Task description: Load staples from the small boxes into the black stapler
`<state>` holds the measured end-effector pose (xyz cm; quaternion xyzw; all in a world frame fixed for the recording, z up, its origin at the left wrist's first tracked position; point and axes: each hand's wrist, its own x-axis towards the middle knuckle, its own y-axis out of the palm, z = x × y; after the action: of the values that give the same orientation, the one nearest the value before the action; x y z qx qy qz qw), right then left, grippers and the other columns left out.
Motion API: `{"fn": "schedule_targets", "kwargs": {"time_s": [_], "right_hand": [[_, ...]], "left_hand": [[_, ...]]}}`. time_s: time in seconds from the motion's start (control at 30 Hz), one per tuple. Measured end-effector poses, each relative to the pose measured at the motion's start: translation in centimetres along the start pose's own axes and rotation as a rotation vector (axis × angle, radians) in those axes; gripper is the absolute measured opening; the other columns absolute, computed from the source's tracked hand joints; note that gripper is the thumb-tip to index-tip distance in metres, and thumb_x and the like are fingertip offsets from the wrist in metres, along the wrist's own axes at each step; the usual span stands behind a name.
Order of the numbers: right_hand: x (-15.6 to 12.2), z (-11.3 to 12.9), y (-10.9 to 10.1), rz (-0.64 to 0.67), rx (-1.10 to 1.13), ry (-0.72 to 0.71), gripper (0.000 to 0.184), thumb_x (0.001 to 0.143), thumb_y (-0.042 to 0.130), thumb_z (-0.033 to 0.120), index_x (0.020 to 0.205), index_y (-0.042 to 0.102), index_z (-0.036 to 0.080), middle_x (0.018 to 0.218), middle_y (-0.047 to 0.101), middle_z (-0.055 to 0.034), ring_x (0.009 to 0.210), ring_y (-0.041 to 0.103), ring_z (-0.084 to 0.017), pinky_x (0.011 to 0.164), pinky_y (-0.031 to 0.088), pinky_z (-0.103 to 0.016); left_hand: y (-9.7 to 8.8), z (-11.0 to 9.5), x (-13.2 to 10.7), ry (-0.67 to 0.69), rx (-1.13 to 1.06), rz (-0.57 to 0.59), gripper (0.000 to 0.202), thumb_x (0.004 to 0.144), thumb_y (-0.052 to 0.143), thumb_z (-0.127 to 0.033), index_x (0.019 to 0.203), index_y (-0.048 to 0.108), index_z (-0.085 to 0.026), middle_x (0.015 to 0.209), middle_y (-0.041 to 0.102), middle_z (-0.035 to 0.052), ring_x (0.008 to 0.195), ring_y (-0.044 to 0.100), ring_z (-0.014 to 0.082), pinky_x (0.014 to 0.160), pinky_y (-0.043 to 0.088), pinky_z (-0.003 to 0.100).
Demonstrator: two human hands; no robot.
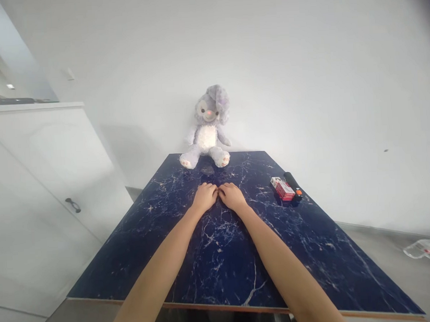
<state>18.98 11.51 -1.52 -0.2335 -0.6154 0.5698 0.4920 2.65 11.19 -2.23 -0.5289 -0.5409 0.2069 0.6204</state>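
Note:
Both arms reach forward over a dark blue marbled table (221, 276). My left hand (205, 198) lies palm down near its middle, fingers loosely bent on the surface. Beside it, in the same pose, is my right hand (232, 197). The thumb sides of the two hands meet or nearly meet. No object shows in either hand; the palms are hidden. Just beyond them, a pale lilac plush toy (207, 132) with a cream belly sits at the far edge against the wall, legs spread towards me.
On the right side of the table lie a red and white box (283, 188) and a black cylindrical thing (292, 183) with an orange part. A white cabinet (50, 179) with a dark handle stands at left. Clear plastic (423, 249) lies on the floor at right.

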Motion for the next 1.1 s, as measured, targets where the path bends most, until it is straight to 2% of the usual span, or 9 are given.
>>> {"fn": "schedule_targets", "kwargs": {"time_s": [0.57, 0.63, 0.73, 0.8, 0.9, 0.97, 1.03, 1.07, 1.1], "right_hand": [[0.5, -0.3, 0.6, -0.008, 0.058, -0.037, 0.03, 0.102, 0.039, 0.026, 0.107, 0.069, 0.019, 0.106, 0.068, -0.009, 0.102, 0.058, -0.023, 0.093, 0.039, -0.032], [-0.2, -0.1, 0.4, -0.05, 0.071, 0.003, 0.03, 0.1, 0.041, 0.024, 0.109, 0.068, 0.019, 0.109, 0.068, -0.01, 0.103, 0.056, -0.024, 0.094, 0.038, -0.034], [-1.9, -0.7, -0.5, -0.196, 0.086, 0.073, 0.031, 0.096, 0.042, 0.021, 0.117, 0.066, 0.02, 0.119, 0.065, -0.0121, 0.11, 0.052, -0.027, 0.097, 0.037, -0.037], [-3.2, -2.5, -1.6, -0.318, 0.073, 0.098, 0.034, 0.095, 0.043, 0.022, 0.12, 0.065, 0.02, 0.127, 0.061, -0.0128, 0.119, 0.047, -0.029, 0.102, 0.035, -0.04], [-5.0, -7.4, -3.5, -0.513, 0.029, 0.234, 0.037, 0.094, 0.042, 0.027, 0.123, 0.063, 0.019, 0.134, 0.056, -0.0138, 0.127, 0.043, -0.03, 0.11, 0.029, -0.045], [-6.1, -11.4, -4.6, -0.671, 0.023, 0.459, 0.041, 0.093, 0.041, 0.031, 0.125, 0.061, 0.015, 0.134, 0.055, -0.0175, 0.129, 0.043, -0.031, 0.111, 0.028, -0.048], [-6.9, -15.1, -5.2, -0.776, 0.046, 0.711, 0.051, 0.092, 0.04, 0.036, 0.134, 0.054, 0.012, 0.144, 0.047, -0.021, 0.135, 0.039, -0.036, 0.111, 0.027, -0.051], [-7.3, -16.6, -5.3, -0.766, 0.085, 0.822, 0.057, 0.092, 0.041, 0.04, 0.139, 0.051, 0.01, 0.145, 0.046, -0.0233, 0.135, 0.039, -0.038, 0.11, 0.029, -0.053], [-7.6, -17.9, -5.3, -0.701, 0.155, 0.921, 0.062, 0.091, 0.042, 0.044, 0.141, 0.049, 0.007, 0.142, 0.049, -0.0255, 0.133, 0.043, -0.039, 0.108, 0.032, -0.052]], "left_hand": [[-0.1, 0.1, -0.2, -0.006, -0.057, -0.002, 0.023, 0.099, 0.049, -0.025, 0.1, 0.072, -0.022, 0.095, 0.067, 0.0075, 0.094, 0.058, 0.0223, 0.088, 0.045, 0.035], [-0.4, 0.0, -0.4, -0.001, -0.063, -0.004, 0.023, 0.099, 0.049, -0.026, 0.104, 0.071, -0.021, 0.098, 0.067, 0.0076, 0.096, 0.058, 0.0223, 0.09, 0.045, 0.035], [-1.6, 0.7, -1.5, 0.014, -0.099, -0.01, 0.023, 0.099, 0.049, -0.026, 0.107, 0.07, -0.022, 0.104, 0.069, 0.0069, 0.1, 0.059, 0.0218, 0.095, 0.045, 0.035], [-2.9, 2.1, -3.0, -0.013, -0.111, -0.02, 0.024, 0.099, 0.047, -0.027, 0.107, 0.07, -0.022, 0.105, 0.07, 0.0068, 0.101, 0.06, 0.0224, 0.096, 0.045, 0.037], [-4.9, 5.2, -5.9, -0.073, -0.099, -0.008, 0.026, 0.097, 0.047, -0.03, 0.108, 0.07, -0.023, 0.105, 0.07, 0.0068, 0.103, 0.06, 0.024, 0.098, 0.046, 0.039], [-6.1, 7.5, -7.6, -0.109, -0.104, 0.007, 0.027, 0.096, 0.047, -0.032, 0.11, 0.069, -0.025, 0.105, 0.07, 0.0067, 0.103, 0.06, 0.0246, 0.097, 0.047, 0.04], [-6.9, 9.3, -8.7, -0.164, -0.122, 0.0, 0.027, 0.095, 0.049, -0.035, 0.11, 0.069, -0.026, 0.104, 0.071, 0.0059, 0.101, 0.061, 0.0245, 0.096, 0.048, 0.04], [-7.1, 10.0, -9.1, -0.196, -0.134, -0.019, 0.026, 0.094, 0.049, -0.035, 0.109, 0.069, -0.026, 0.103, 0.071, 0.0055, 0.1, 0.062, 0.024, 0.095, 0.048, 0.04], [-7.3, 10.5, -9.2, -0.227, -0.15, -0.042, 0.026, 0.094, 0.049, -0.036, 0.108, 0.069, -0.026, 0.103, 0.071, 0.005, 0.098, 0.063, 0.0233, 0.094, 0.049, 0.039]]}}
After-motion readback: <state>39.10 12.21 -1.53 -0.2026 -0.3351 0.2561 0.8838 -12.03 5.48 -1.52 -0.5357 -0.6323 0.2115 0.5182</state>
